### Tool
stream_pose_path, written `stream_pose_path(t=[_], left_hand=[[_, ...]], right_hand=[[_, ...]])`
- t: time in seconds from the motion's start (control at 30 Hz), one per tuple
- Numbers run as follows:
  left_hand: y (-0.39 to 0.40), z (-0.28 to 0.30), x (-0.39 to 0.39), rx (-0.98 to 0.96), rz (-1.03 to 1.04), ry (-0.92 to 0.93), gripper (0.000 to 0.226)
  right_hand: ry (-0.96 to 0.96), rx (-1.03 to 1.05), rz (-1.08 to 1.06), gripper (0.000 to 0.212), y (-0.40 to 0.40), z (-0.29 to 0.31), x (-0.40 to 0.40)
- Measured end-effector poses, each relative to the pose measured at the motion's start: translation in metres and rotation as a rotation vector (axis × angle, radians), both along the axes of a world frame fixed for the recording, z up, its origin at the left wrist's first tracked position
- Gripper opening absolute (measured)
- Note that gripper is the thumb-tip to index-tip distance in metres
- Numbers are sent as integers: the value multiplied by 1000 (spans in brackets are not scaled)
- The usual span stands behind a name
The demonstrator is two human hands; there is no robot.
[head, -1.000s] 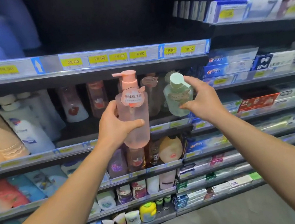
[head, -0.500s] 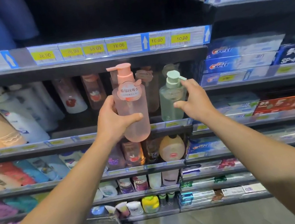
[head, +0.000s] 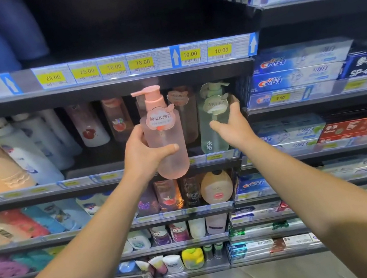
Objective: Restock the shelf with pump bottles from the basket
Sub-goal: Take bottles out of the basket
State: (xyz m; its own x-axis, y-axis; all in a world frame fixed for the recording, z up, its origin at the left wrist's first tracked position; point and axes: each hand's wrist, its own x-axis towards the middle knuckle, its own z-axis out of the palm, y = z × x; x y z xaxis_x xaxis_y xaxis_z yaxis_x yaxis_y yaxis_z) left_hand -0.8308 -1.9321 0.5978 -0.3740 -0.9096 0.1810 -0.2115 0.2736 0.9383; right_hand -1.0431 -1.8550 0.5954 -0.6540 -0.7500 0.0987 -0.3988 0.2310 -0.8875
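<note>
Fingers of my left hand (head: 142,154) wrap the pink pump bottle (head: 167,136), held upright before the shelf (head: 101,179) edge. My right hand (head: 231,125) is spread loose beside the green pump bottle (head: 212,128) standing on the shelf, holding nothing.

You are in a shop: yellow price tags (head: 142,62) line shelves (head: 105,89) stocked with Crest toothpaste boxes (head: 299,76) and bottles.
</note>
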Motion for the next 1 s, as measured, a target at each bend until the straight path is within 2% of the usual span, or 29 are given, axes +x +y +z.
stream_pose_path(t=[0.07, 0.13, 0.3, 0.4, 0.6, 1.0], left_hand=[[-2, 0, 1, -2, -7, -2, 77], [-4, -1, 3, -6, -13, 0, 77], [-9, -7, 10, 3, -18, 8, 78], [-12, -13, 14, 10, -17, 6, 78], [-17, -22, 14, 33, -34, 6, 78], [-15, -29, 5, 63, -69, 25, 78]], right_hand=[[-25, -15, -41, 94, 1, -7, 6], [16, 9, -119, 101, 1, -18, 14], [284, 165, -398, 101, -6, -46, 35], [337, 187, -460, 101, -14, -56, 39], [381, 158, -469, 87, -16, -67, 33], [294, 154, -436, 88, -10, -63, 20]])
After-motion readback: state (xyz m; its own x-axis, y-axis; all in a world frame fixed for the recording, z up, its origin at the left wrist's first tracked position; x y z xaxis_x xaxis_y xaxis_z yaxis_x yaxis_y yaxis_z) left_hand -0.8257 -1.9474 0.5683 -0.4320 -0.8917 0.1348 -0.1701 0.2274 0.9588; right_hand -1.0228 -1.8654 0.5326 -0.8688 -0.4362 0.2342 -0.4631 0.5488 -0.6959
